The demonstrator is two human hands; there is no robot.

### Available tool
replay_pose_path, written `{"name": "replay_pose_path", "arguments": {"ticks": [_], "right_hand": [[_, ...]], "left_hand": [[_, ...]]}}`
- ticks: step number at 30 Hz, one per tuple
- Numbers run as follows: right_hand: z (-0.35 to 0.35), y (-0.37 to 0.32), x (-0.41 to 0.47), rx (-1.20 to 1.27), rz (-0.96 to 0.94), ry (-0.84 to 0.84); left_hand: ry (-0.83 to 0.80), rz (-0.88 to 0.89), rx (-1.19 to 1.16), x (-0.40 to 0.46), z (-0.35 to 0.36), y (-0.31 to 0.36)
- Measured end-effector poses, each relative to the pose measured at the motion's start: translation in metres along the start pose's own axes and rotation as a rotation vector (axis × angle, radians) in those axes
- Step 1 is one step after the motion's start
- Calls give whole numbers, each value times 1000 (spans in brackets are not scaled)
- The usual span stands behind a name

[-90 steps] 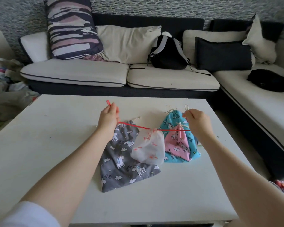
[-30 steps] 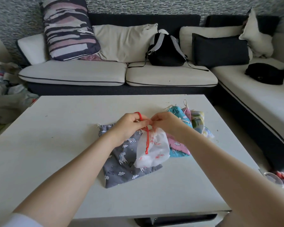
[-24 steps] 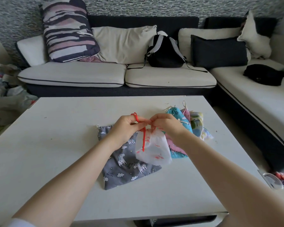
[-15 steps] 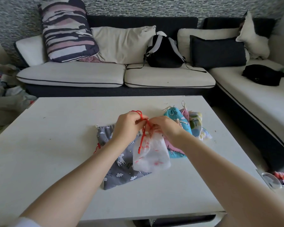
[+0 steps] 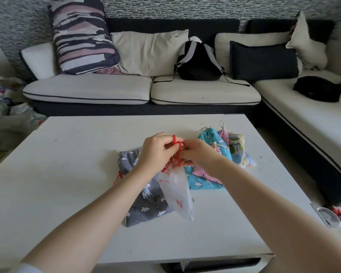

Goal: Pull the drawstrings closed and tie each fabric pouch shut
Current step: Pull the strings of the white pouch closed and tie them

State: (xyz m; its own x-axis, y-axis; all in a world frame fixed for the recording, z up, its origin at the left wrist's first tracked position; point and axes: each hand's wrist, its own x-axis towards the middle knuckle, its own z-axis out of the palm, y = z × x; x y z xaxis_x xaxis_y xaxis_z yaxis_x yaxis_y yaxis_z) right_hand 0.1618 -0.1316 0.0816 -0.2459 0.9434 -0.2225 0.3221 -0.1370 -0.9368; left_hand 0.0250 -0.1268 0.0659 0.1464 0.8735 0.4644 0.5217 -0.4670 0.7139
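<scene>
1. The left hand (image 5: 156, 152) is held above the table, its fingers curled round the red drawstring (image 5: 176, 152), a thin cord looped over one raised fingertip.
2. The right hand (image 5: 197, 154) meets it knuckle to knuckle, fingers bent and pinching the same cord just above the pouch's gathered neck.
3. From that neck hangs the white pouch (image 5: 177, 194), a thin, half-sheer fabric with small red marks, drooping in a soft, long teardrop shape with its lower end over the grey pouch.
4. The grey pouch (image 5: 144, 200) lies flat on the table under the left wrist, a matte cotton-looking rectangle printed with white clouds and unicorns, its top edge ruffled. A red cord end shows at its left side.
5. Just right of the hands lies the blue pouch (image 5: 203, 180), bright turquoise with white clouds, and a pink pouch (image 5: 200, 171) rests on it, partly hidden by the right forearm.
6. Behind these, a pale patterned pouch (image 5: 236, 148) with green and yellow patches lies touching the blue one. Cream string ends curl at their cinched tops.
7. The table (image 5: 67, 174) is a smooth, off-white slab with rounded near corners.
8. Beyond it stands a corner sofa (image 5: 106, 91) with plump cream seat cushions piped in dark trim on a dark base.
9. On the sofa rest a striped cushion (image 5: 81, 34), a black backpack (image 5: 198, 62) with grey straps, and a dark square cushion (image 5: 262, 62).
</scene>
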Motion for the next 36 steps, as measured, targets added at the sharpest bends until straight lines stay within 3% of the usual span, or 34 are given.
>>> {"name": "replay_pose_path", "arguments": {"ticks": [6, 10, 12, 16, 19, 21, 24, 26, 28, 30, 33, 36], "right_hand": [[-4, 7, 10, -472, -146, 343], [-10, 9, 3, -1020, -292, 545], [-15, 12, 4, -1083, -264, 562], [-19, 17, 12, -761, -95, 503], [-19, 14, 10, 116, 54, 379], [-19, 12, 5, 670, 82, 257], [-23, 13, 1, 1149, 79, 134], [-29, 18, 2, 1341, 56, 184], [-33, 25, 3, 1398, 85, 292], [-30, 32, 5, 1277, 136, 357], [-22, 33, 11, 1063, 146, 320], [-22, 26, 11, 830, 159, 337]], "left_hand": [[-59, -143, -158, -3, -1, 1], [-134, -375, -559, -5, -3, 5], [-191, -447, -725, -4, -6, 4], [-218, -556, -891, -4, -3, 1], [-127, -606, -958, -2, 2, 0], [-52, -680, -1122, -1, 4, -4], [70, -773, -1350, -1, 3, -14], [167, -856, -1351, 1, -2, -21], [228, -915, -1200, 1, -7, -26], [192, -895, -1011, -1, -6, -25], [31, -796, -792, -3, -2, -18], [72, -730, -605, -3, -6, -25]]}}
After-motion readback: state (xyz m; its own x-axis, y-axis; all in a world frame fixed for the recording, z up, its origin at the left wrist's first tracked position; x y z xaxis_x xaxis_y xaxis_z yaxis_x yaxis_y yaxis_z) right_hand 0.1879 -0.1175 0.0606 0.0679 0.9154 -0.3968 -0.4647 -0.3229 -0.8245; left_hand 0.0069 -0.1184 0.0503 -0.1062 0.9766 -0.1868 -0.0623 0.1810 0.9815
